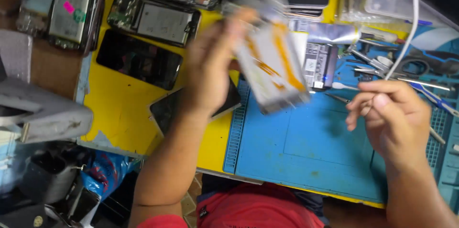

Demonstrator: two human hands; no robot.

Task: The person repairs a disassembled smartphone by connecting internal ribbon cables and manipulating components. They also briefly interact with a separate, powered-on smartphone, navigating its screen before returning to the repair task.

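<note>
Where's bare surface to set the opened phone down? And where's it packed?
Free: the middle of the blue mat, between the left hand holding the opened phone and the right hand. Some bare yellow surface below the dark screen panel. Crowded: tools at the mat's far right, phone parts along the far edge.

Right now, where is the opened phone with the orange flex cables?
In the head view the opened phone is held up in the left hand, blurred, above the blue work mat, left of the tweezers and the right hand.
</note>
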